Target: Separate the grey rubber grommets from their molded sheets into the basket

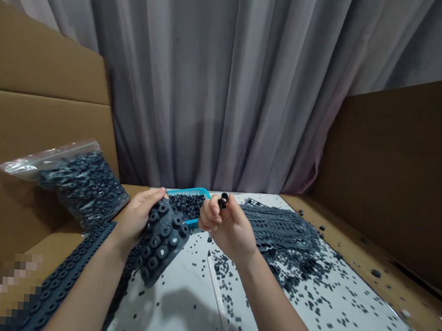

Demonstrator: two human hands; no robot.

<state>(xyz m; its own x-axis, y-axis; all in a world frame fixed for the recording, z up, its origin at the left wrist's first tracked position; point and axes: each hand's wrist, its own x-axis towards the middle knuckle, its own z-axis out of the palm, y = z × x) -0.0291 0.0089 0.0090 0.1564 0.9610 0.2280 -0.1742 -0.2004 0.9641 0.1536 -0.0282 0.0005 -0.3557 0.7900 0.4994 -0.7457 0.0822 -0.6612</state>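
My left hand [137,219] grips the upper edge of a dark rubber sheet [161,249] covered in moulded ring-shaped bumps. White shows through several of its holes. The sheet hangs tilted above the white table. To its right, my right hand [237,231] is raised, pinching a small black rubber ring piece [224,199] between thumb and fingers; whether it is one piece or two I cannot tell. Just behind the hands stands a blue basket [203,190] with many small black rubber pieces in it. Below my right hand, a white pen-like stick [217,290] with a dark tip lies on the table.
Flat perforated black sheets [280,229] are piled at right, with small black discs scattered around. At left, a clear zip bag [86,190] of black pieces leans near another long ringed sheet [70,271]. Cardboard panels [400,171] flank both sides; a grey curtain [211,85] hangs behind.
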